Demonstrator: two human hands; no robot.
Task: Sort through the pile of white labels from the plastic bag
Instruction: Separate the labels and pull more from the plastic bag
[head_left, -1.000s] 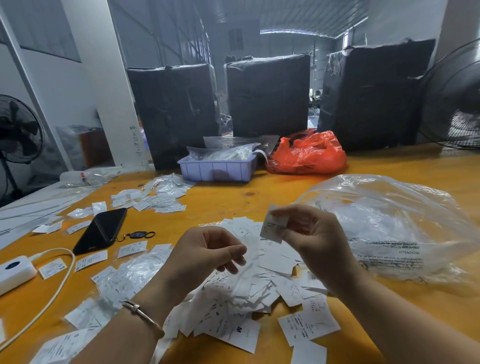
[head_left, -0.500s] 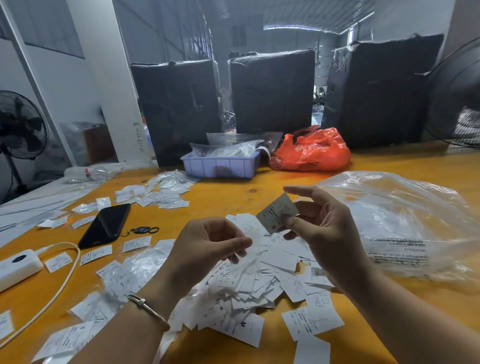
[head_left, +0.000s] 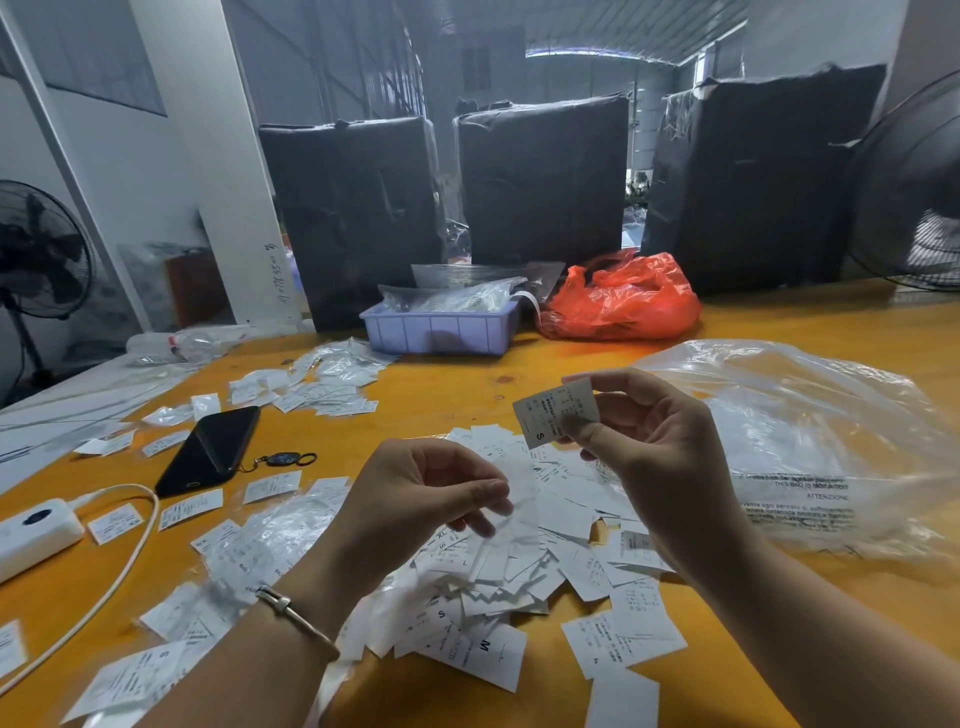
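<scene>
a label marked s (head_left: 556, 419) is pinched in the right hand (head_left: 657, 457) above the pile (head_left: 519, 545) on the tabletop (head_left: 467, 384), a clear sleeve (head_left: 511, 512) is gripped in the left hand (head_left: 415, 499), and the size should be read before placing.

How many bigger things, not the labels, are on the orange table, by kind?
Phone: 1
Key tag: 1
White charger with cable: 1
Purple tray: 1
Red bag: 1
Big clear bag: 1
Total: 6
</scene>
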